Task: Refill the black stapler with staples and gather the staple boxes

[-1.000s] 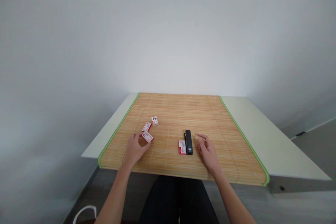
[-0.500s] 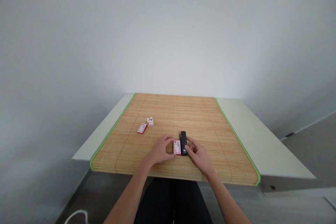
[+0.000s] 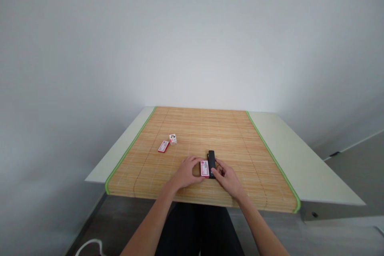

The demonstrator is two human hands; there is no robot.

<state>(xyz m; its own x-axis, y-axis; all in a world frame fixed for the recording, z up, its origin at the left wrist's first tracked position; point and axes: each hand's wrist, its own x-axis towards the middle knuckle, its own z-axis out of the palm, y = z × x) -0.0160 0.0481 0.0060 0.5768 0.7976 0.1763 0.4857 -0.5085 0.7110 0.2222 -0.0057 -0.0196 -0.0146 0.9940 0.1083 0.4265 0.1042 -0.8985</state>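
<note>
Left hand [image 3: 186,171] has moved rightward, pinching a red-and-white cardboard box [image 3: 204,169] beside the black stapler [image 3: 211,161] the right hand [image 3: 227,178] grips, seemingly for alignment.

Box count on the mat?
3 visible: a red-and-white box between the left hand and the stapler; farther left, a flat red-and-white box beside a white box. Another may be hidden under the first.

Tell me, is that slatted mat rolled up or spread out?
Spread out: the mat lies flat across the white table, no roll visible, and the black stapler rests on it.
</note>
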